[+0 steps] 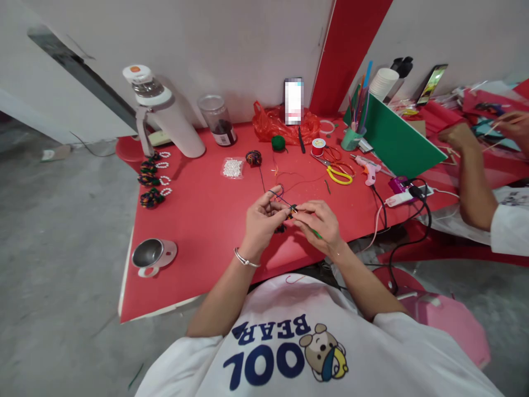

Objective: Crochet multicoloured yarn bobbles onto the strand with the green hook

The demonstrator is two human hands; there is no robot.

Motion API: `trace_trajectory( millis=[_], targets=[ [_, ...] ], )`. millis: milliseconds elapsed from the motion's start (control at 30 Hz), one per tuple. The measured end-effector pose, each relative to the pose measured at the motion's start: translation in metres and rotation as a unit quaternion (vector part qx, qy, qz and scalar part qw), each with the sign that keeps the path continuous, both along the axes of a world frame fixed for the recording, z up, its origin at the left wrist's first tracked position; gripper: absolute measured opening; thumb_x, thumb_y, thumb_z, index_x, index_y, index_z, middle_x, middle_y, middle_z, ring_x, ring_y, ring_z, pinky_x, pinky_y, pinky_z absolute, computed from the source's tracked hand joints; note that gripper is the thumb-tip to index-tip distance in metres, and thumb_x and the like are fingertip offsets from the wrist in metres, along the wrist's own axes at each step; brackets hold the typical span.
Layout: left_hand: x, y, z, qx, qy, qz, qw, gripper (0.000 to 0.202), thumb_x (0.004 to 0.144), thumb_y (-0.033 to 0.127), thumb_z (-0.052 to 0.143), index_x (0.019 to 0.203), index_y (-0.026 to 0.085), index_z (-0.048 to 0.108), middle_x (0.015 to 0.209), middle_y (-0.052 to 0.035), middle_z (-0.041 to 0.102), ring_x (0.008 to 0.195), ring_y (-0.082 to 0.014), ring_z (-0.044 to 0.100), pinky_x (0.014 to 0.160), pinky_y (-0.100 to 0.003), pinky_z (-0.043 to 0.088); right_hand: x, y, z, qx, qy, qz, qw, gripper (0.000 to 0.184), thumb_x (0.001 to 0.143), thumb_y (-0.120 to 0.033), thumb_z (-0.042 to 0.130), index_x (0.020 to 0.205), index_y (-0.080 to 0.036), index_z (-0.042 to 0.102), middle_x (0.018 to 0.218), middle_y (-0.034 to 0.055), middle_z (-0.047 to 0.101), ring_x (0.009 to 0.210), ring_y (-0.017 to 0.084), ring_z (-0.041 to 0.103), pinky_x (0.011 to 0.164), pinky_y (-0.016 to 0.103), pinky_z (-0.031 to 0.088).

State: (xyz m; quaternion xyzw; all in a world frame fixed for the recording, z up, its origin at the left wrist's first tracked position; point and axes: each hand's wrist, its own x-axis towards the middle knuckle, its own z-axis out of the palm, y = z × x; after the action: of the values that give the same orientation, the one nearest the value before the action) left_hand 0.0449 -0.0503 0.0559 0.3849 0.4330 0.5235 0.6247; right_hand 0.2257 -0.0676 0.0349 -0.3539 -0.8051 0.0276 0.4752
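Red tabletop (198, 220) against a plain white wall, craft clutter strewn along the back, and both hands are busy right in the middle. Left hand (261, 218) is pinched shut, thumb and forefinger gripping a thin dark thread (278, 194) that loops up just above the knuckles. Right hand (320, 219) is closed too, fingertips clamped on a small multicoloured yarn piece (292, 209) held between the two hands, just above the table. A thin green stick (316, 234) pokes out beneath the right palm; whether it's gripped or just lying there, I cannot tell.

Risks, as I judge them: that thread is fine and the pinch is light, so a slip could let the loop slide out and the winding loosen. Loose red and dark threads (289, 179) trail on the table just beyond the fingers, and a stray one could be caught up in the knot.

Farther back, yellow-handled scissors (339, 175) and a pink glue gun (369, 170) lie well apart from the hands, black cord (407, 242) dangling off the table edge. A clear bag of white beads (233, 167) and a dark multicoloured yarn ball (253, 158) sit nearby, finished yarn-and-pearl pieces (152, 182) lined up at far left by a tall white flask (173, 118). Steel cup lid (149, 255) rests close to the near edge — an elbow could knock it off. Another person's arm (471, 176) works at the right.
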Motion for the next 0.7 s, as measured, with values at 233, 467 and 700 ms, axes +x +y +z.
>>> trace_trajectory(
  millis=[233,467,700],
  targets=[
    [-0.003,-0.002,0.003,-0.119,-0.142,-0.069,0.98,0.088,0.058,0.024,0.092,0.138,0.015,0.056,0.051,0.0118,0.053,0.035,-0.0004,0.028,0.037,-0.016,0.014,-0.011,-0.008,-0.011,0.043,0.044,-0.008,0.998,0.037,0.09,-0.016,0.071,0.124,-0.03,0.069,0.109,0.0082,0.074,0.1,0.022,0.069,0.088,0.039,0.057],
    [-0.015,0.002,0.007,-0.102,-0.072,-0.105,0.987,0.108,0.057,0.024,0.093,0.151,0.011,0.044,0.062,0.0038,0.068,0.037,-0.0012,0.035,0.039,-0.019,0.017,0.011,0.009,0.002,-0.058,0.005,0.098,0.994,0.019,0.091,-0.029,0.072,0.11,-0.033,0.075,0.123,0.0058,0.075,0.111,0.023,0.068,0.097,0.047,0.056],
    [-0.024,0.008,0.004,-0.048,0.03,-0.121,0.991,0.092,0.061,0.021,0.089,0.144,0.006,0.053,0.068,-0.0021,0.072,0.055,-0.0098,0.059,0.051,-0.02,0.04,0.018,0.011,0.018,-0.111,0.01,0.168,0.979,0.016,0.093,-0.025,0.07,0.107,-0.026,0.075,0.109,0.0076,0.08,0.101,0.02,0.073,0.095,0.042,0.056]
  ],
)
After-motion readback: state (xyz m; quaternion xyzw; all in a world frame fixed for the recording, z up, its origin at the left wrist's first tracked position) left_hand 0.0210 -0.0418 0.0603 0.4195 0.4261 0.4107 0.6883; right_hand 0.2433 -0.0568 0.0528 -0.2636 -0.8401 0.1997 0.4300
